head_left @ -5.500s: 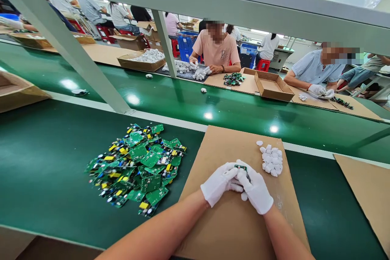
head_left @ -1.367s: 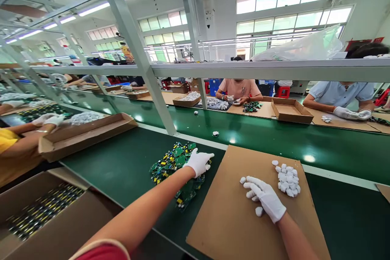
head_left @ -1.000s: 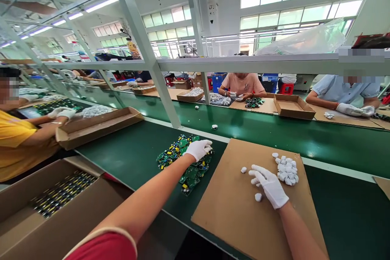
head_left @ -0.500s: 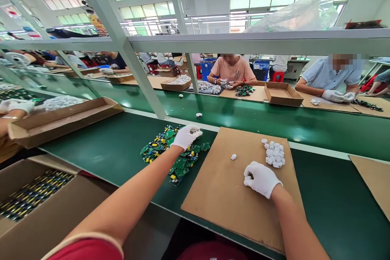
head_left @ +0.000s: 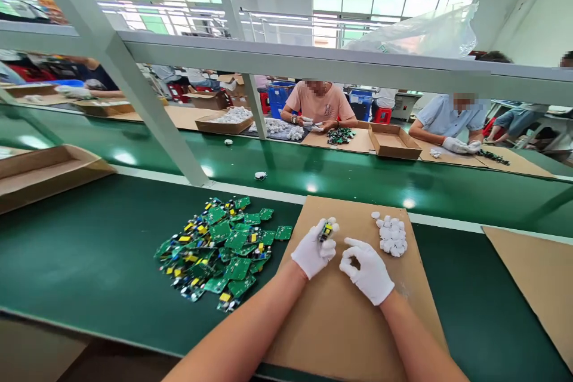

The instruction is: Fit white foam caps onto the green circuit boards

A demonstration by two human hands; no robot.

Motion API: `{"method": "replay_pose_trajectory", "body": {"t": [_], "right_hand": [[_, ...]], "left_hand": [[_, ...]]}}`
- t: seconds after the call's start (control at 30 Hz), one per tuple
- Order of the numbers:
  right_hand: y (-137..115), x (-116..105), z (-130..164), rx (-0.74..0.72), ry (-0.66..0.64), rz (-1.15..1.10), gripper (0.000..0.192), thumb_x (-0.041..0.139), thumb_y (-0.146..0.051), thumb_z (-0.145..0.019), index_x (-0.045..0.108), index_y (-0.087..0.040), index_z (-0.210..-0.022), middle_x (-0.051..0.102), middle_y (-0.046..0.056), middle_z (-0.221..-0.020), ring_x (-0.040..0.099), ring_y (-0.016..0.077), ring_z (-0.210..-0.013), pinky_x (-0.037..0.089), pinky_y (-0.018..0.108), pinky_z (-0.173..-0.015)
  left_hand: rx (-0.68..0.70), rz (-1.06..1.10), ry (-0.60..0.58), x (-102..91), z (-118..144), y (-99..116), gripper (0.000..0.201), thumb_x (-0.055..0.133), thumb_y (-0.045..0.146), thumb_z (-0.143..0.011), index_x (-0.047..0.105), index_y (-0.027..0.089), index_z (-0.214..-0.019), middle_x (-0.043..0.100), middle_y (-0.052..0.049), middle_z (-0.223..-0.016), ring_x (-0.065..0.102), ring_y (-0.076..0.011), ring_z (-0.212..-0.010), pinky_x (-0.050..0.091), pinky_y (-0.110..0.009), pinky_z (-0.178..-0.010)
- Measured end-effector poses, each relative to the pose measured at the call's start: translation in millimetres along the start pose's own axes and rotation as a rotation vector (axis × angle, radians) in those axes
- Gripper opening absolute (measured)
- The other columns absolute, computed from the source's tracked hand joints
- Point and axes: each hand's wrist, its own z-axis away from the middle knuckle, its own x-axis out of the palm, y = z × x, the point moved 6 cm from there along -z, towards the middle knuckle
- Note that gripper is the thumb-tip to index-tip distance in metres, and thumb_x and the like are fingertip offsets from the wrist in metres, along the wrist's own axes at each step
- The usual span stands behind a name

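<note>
1. A small green circuit board with yellow and black parts (head_left: 326, 231) is standing upright in the fingers of the white-gloved left hand (head_left: 312, 250), which is closing around it above the brown cardboard sheet (head_left: 340, 322).
2. The white-gloved right hand (head_left: 366, 270) is hovering just beside it, thumb and forefinger pinching together; whether anything is sitting between them cannot be told.
3. A small heap of white plastic caps (head_left: 393, 235) is lying on the cardboard sheet near the right hand, toward the far edge.
4. A loose pile of green circuit boards (head_left: 217, 246) is spreading over the dark green bench (head_left: 89, 250), just left of the cardboard sheet.
5. Beyond a pale grey metal frame post (head_left: 152, 125), a glossy green conveyor belt (head_left: 340, 176) is carrying a single white piece (head_left: 260, 175).
6. On its far side, seated workers, one in a pink shirt (head_left: 319, 106), are handling similar parts.
</note>
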Motion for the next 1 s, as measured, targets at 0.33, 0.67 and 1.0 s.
{"method": "replay_pose_trajectory", "body": {"t": [0.33,0.67,1.0], "right_hand": [[-23,47,-42,-0.033,-0.265,0.149,0.010,0.062,-0.016,-0.070,0.065,-0.022,-0.078,0.065,0.004,-0.103,0.052,0.0233,-0.104,0.037,0.035,-0.091],[-6,8,13,0.127,-0.347,0.374,0.049,0.046,-0.014,-0.079,0.050,-0.019,-0.127,0.051,0.010,-0.130,0.043,0.0261,-0.121,0.033,0.040,-0.101],[-27,3,32,0.194,-0.431,0.495,0.078,0.045,-0.054,-0.080,0.024,-0.012,-0.142,0.020,0.012,-0.148,0.012,0.0310,-0.136,0.009,0.047,-0.111]], "left_hand": [[0.001,0.201,-0.155,-12.6,0,22,0.018,0.044,0.031,-0.088,0.056,0.018,-0.087,0.063,0.002,-0.071,0.029,0.0001,-0.031,0.020,-0.013,-0.032],[-0.043,0.054,-0.163,-13.9,-5,7,0.017,0.053,0.032,-0.084,0.057,0.017,-0.092,0.061,0.001,-0.073,0.036,-0.0005,-0.035,0.022,-0.013,-0.033],[-0.030,-0.060,-0.033,-18.3,-5,3,0.019,0.055,0.030,-0.083,0.056,0.017,-0.097,0.058,0.000,-0.075,0.035,-0.0008,-0.038,0.023,-0.013,-0.033]]}}
